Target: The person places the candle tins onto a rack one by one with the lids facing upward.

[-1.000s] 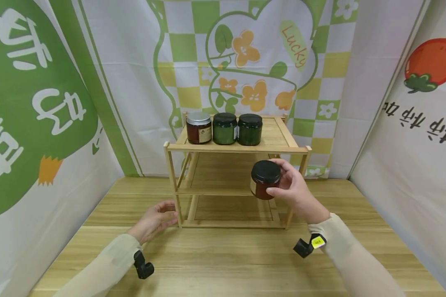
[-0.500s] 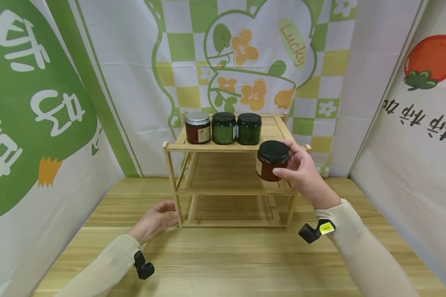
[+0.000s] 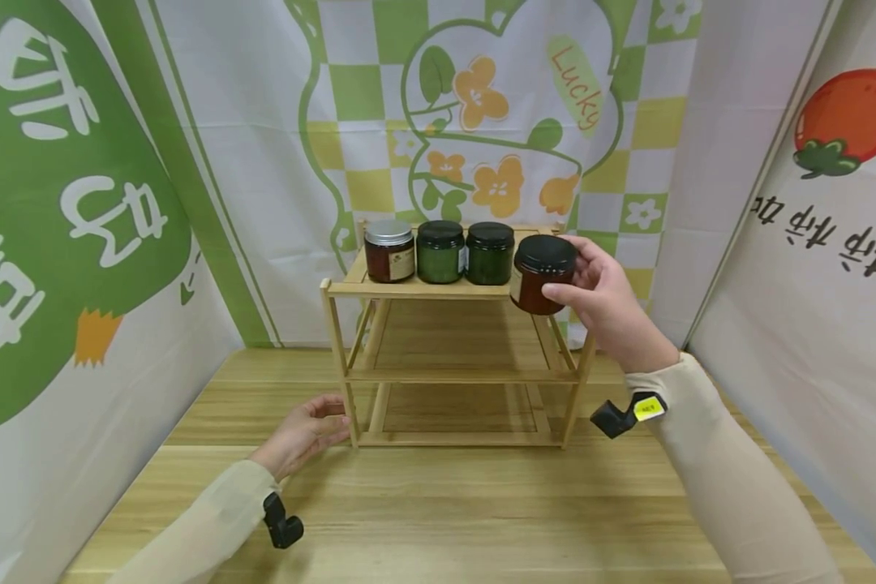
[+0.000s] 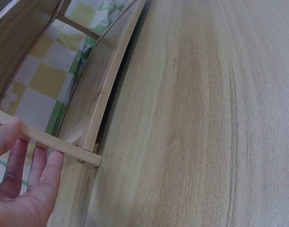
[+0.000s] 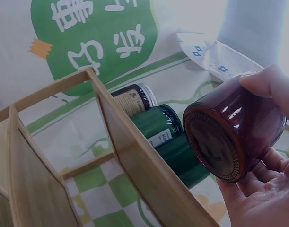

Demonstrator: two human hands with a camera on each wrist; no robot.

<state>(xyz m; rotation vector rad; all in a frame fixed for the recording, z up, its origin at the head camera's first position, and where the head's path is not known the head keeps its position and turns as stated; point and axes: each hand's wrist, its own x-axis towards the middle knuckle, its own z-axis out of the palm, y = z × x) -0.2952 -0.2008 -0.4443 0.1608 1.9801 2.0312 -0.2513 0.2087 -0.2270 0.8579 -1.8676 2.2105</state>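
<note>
My right hand point(image 3: 591, 284) grips a dark red jar with a black lid point(image 3: 543, 274), holding it in the air at the right end of the wooden rack's top shelf point(image 3: 438, 288). From below, the right wrist view shows the jar's base point(image 5: 229, 137) above the shelf edge point(image 5: 135, 156). Three jars stand in a row on that shelf: a silver-lidded red one point(image 3: 389, 251) and two green ones point(image 3: 440, 252) point(image 3: 489, 253). My left hand point(image 3: 314, 426) rests with straight fingers against the rack's front left leg point(image 4: 59, 146) near the table.
The rack's middle shelf point(image 3: 460, 345) and bottom shelf point(image 3: 453, 414) are bare. It stands on a wooden table point(image 3: 445, 495). Printed cloth walls point(image 3: 80, 203) close in the left, back and right sides.
My right hand has lifted the red jar from in front of the middle shelf up and slightly right to the level of the top shelf. The left hand has stayed at the rack's leg.
</note>
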